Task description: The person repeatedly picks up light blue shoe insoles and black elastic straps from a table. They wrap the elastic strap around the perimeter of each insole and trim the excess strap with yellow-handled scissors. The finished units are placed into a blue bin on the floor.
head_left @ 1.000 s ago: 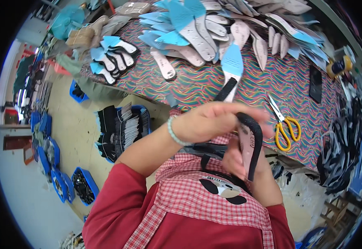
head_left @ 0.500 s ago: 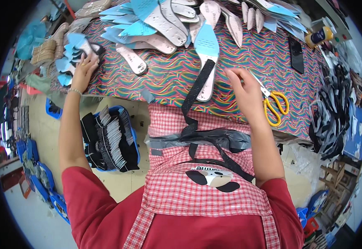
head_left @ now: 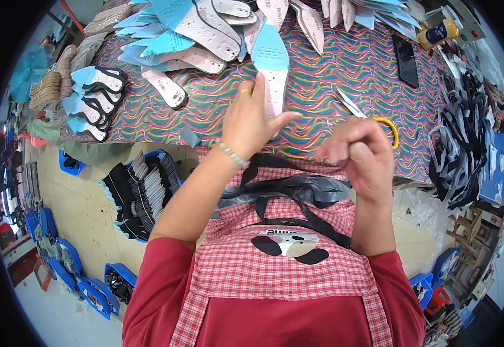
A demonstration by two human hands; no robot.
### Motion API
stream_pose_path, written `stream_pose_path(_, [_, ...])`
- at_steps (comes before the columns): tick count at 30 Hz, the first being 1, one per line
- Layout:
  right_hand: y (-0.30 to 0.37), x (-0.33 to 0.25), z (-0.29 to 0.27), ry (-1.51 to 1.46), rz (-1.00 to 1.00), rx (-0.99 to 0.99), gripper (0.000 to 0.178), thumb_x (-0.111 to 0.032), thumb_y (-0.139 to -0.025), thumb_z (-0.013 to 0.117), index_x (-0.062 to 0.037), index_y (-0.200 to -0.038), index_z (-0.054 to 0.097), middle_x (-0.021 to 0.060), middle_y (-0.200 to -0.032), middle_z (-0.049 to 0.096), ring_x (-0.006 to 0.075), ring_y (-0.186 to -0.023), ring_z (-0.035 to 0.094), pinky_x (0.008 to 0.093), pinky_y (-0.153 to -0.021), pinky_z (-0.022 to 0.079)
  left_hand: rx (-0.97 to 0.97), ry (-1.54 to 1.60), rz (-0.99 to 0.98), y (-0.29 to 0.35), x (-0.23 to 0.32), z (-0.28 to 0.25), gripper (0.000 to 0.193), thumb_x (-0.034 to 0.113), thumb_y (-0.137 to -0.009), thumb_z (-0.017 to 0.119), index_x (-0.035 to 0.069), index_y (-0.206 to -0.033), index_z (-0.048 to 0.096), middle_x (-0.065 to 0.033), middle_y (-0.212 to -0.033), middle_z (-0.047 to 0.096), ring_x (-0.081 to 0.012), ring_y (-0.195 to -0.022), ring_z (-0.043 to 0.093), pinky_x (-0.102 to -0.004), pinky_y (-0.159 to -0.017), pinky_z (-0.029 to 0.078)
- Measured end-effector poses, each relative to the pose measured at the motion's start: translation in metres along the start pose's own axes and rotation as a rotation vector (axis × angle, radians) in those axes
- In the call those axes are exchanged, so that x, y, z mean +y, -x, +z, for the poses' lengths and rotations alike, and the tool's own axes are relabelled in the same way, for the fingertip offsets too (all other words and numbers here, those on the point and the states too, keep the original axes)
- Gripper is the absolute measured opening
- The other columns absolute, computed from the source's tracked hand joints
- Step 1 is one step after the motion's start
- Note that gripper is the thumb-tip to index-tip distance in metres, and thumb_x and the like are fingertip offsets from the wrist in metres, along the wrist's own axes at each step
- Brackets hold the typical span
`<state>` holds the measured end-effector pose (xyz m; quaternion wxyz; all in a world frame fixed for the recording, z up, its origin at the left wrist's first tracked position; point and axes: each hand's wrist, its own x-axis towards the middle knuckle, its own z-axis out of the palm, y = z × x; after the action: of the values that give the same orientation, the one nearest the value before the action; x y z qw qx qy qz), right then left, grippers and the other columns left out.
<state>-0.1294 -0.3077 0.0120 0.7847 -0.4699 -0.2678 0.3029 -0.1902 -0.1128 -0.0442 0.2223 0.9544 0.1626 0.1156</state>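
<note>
My left hand (head_left: 250, 118) lies with fingers stretched and thumb spread over the lower part of a blue and pale pink insole (head_left: 271, 55) near the table's front edge. My right hand (head_left: 363, 151), slightly blurred, is curled closed above the edge, right of the insole. A black strip (head_left: 278, 163) runs across my lap towards it and seems pinched in its fingers; the exact grip is hidden. Scissors with yellow handles (head_left: 388, 128) lie just behind my right hand. Further left sits a small stack of black-edged insoles (head_left: 97, 95).
Many blue and pink insoles (head_left: 208, 34) are heaped at the back. A single insole (head_left: 164, 87) lies left of centre. At the right are a phone (head_left: 405, 61), a yellow bottle (head_left: 438, 33) and hanging black strips (head_left: 463, 139). A blue bin (head_left: 171, 173) stands below the table.
My left hand has left the small insole stack and come right onto the middle insole. My right hand has moved down and curled. The black strip has come off the insole towards the right.
</note>
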Motion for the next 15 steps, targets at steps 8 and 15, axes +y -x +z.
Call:
stream_pose_path(8, [-0.064,0.069,-0.032,0.882,-0.379,0.017,0.017,-0.009,-0.09,0.053,-0.0024,-0.101,0.063,0.0114,-0.108,0.063,0.0275,-0.107,0.058,0.0352,-0.091,0.046,-0.33,0.62,-0.171,-0.022,-0.029,-0.013,0.069,0.018,-0.084,0.069,-0.009,-0.137,0.035,-0.0043,-0.095,0.06,-0.0041,-0.08,0.054,-0.0206,-0.068,0.046])
stream_pose_path(15, [-0.082,0.101,-0.048,1.298,-0.476,-0.029,0.013,-0.006,-0.084,0.057,-0.0017,-0.096,0.061,0.014,-0.105,0.062,0.0313,-0.106,0.057,0.0395,-0.091,0.047,-0.492,1.303,-0.3,-0.021,-0.062,-0.03,0.053,0.011,-0.09,0.057,-0.002,-0.137,0.039,-0.0083,-0.12,0.058,-0.012,-0.093,0.061,-0.0258,-0.079,0.051])
